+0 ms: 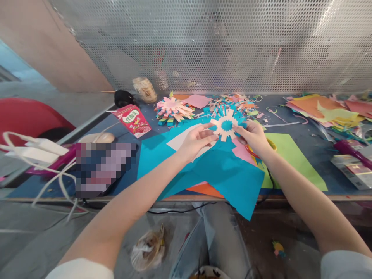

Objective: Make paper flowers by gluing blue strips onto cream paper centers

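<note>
A pale pink paper ring (224, 136) with tabs cut round its outer edge is held up over the table. My left hand (196, 141) pinches its left side, and my right hand (252, 135) pinches its right side. Blue shows through the ring's open centre. Below both hands lies a large blue paper sheet (186, 170), with a pale paper piece (177, 143) under my left hand and a pink paper piece (244, 153) near my right wrist. Beside that wrist is a yellow loop (272, 144), partly hidden by my arm.
A layered paper flower (173, 108) and paper scraps (235, 101) lie at the back. Left are a red drink carton (134, 121), a blurred-out device (104, 168) and white cables (59, 170). Green paper (296, 162) and a colourful paper stack (314, 108) lie right. Perforated metal (217, 46) stands behind.
</note>
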`<state>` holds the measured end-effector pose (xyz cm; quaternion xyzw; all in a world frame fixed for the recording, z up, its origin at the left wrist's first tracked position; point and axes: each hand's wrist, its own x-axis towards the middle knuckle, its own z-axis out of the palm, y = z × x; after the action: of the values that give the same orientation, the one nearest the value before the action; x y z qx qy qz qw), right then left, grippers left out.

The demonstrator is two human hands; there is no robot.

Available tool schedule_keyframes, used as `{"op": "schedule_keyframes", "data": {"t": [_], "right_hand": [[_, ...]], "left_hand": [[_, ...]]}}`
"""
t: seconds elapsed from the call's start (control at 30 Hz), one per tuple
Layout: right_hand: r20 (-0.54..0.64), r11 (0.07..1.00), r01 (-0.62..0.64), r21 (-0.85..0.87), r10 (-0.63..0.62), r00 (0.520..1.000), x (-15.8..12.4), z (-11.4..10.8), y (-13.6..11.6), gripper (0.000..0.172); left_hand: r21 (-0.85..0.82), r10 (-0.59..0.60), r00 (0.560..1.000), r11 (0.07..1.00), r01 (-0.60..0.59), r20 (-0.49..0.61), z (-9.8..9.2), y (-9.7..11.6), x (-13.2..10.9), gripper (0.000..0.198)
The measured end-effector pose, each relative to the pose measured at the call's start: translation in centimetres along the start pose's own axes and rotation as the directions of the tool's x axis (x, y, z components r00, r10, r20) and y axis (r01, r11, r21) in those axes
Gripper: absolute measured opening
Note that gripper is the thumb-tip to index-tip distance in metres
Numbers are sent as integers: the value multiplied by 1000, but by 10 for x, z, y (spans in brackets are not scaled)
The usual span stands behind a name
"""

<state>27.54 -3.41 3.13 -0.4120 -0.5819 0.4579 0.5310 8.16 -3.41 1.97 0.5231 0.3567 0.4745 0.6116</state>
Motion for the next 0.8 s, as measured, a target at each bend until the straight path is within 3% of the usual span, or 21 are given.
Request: {"op": "schedule_keyframes", "data": {"t": [0.23, 0.4, 0.6, 0.7, 0.8], "right_hand": [[43, 999, -29, -43, 31, 999, 0, 4, 3, 42], [19, 999, -25, -30, 26, 999, 0, 5, 1, 42], [-254, 975, -60, 213, 114, 961, 9, -5, -3, 41], [-209, 918, -87, 387, 179, 961, 11, -8, -5, 40], [-116, 893, -130, 431, 198, 973, 8, -5, -9, 38]], "left_hand": [[73, 133, 991, 989, -131, -29, 1, -16, 6, 45], [174, 187, 982, 967, -184, -5, -3, -16, 8, 42], [262, 128, 984, 952, -157, 126, -5, 0, 2, 40], [325, 167, 972, 922, -213, 163, -2, 4, -2, 37], [337, 222, 963, 904, -262, 154, 0, 1, -3, 39]]}}
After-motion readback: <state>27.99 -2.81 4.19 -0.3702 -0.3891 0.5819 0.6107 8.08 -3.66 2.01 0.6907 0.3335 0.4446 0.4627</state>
